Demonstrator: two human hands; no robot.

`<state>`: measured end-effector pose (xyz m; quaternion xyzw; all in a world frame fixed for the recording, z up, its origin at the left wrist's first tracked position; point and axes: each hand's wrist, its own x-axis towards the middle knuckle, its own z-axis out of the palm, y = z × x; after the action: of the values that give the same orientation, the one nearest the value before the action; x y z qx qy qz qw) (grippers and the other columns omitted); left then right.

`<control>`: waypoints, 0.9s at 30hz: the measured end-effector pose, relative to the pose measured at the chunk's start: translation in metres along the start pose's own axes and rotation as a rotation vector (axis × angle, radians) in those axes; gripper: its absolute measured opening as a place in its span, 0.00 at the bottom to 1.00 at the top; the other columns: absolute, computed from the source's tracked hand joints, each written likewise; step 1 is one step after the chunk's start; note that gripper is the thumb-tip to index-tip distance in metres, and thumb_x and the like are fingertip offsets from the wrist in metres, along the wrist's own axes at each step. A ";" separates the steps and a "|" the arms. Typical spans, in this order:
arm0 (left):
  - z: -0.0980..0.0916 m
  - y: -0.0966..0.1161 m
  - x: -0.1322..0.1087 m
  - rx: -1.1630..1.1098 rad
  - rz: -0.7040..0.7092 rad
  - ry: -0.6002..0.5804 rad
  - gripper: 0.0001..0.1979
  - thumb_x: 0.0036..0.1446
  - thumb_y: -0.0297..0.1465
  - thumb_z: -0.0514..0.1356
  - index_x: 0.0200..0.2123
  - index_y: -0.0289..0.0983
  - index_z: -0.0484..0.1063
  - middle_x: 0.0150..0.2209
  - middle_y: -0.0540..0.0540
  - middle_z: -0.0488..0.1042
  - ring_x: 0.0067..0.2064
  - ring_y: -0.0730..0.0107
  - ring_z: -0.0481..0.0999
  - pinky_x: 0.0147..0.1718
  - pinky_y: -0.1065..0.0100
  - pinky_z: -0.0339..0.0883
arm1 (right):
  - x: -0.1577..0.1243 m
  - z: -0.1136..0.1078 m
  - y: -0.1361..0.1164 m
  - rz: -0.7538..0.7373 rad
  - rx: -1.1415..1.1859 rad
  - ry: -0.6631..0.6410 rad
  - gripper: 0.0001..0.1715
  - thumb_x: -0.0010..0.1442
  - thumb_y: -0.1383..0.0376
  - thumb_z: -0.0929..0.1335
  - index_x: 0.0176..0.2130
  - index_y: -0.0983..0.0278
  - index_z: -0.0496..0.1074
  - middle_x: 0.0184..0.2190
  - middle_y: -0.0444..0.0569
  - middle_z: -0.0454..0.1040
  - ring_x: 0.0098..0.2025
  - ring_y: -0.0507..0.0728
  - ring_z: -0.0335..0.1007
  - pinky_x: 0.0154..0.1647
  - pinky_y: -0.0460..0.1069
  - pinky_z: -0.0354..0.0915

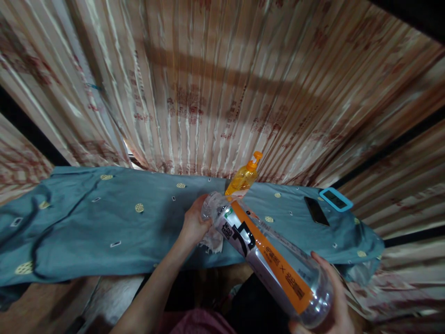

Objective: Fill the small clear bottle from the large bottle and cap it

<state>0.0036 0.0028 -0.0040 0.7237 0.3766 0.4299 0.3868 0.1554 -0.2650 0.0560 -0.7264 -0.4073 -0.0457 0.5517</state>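
A large clear plastic bottle point(278, 264) with an orange and silver label lies slantwise in front of me, its neck end up and to the left. My right hand point(335, 297) is wrapped around its wide base. At the neck end, my left hand point(196, 220) is closed on a crumpled whitish cloth point(212, 240) and presses it against the bottle; most of its fingers are hidden behind the plastic. Just beyond the neck, a yellow pump bottle point(243, 178) with an orange top leans on the covered surface.
A blue-green cloth with yellow prints covers the long narrow table point(86, 222). A dark phone point(316, 211) and a blue-framed device point(336, 199) with a dark screen lie at its right end. Patterned curtains point(194, 93) hang behind and at both sides, with dark poles.
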 end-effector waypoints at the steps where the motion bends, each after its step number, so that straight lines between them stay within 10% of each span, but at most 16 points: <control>1: 0.000 0.000 0.000 0.005 0.000 0.001 0.30 0.49 0.26 0.67 0.58 0.38 0.75 0.58 0.39 0.83 0.60 0.48 0.83 0.61 0.50 0.77 | 0.000 -0.001 0.001 -0.007 0.002 -0.004 0.54 0.56 0.34 0.74 0.67 0.63 0.69 0.60 0.58 0.74 0.56 0.71 0.73 0.48 0.56 0.69; 27: -0.001 0.002 0.000 0.024 0.003 0.004 0.30 0.49 0.24 0.67 0.58 0.36 0.75 0.57 0.38 0.83 0.59 0.49 0.84 0.60 0.51 0.77 | 0.000 0.001 -0.007 0.004 0.016 -0.012 0.53 0.57 0.33 0.73 0.67 0.60 0.68 0.56 0.56 0.77 0.53 0.68 0.76 0.46 0.56 0.70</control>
<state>0.0035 0.0024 -0.0020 0.7279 0.3813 0.4276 0.3767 0.1505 -0.2633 0.0610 -0.7229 -0.4095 -0.0371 0.5553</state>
